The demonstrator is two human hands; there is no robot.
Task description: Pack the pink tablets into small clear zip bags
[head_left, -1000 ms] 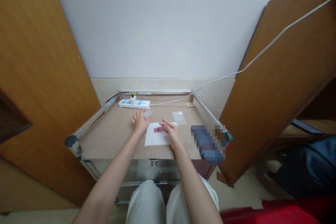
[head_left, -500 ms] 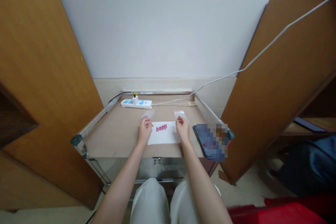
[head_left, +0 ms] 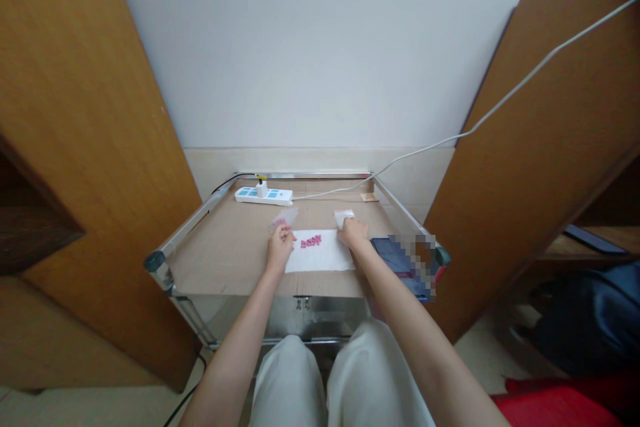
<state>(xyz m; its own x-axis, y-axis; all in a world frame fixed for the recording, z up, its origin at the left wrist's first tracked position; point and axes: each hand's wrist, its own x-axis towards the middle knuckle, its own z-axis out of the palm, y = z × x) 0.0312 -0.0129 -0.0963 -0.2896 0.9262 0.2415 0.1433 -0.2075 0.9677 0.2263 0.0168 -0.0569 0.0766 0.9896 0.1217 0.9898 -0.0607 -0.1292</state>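
Note:
My left hand pinches a small clear plastic bag at the left edge of a white paper sheet. My right hand rests at the sheet's far right corner, its fingers on a second small clear bag. Between my hands, a short row of small pink pieces lies on the sheet, apart from both hands. What the pieces are is too small to tell.
The cart top is lined with cardboard inside a metal frame. A white power strip with a plug stands at the back. A pixelated dark blue object lies at the right. Wooden door panels stand on both sides.
My right hand has moved forward and to the right, with its arm now slanting in from the right. My left hand and the pink pieces have stayed nearly in place.

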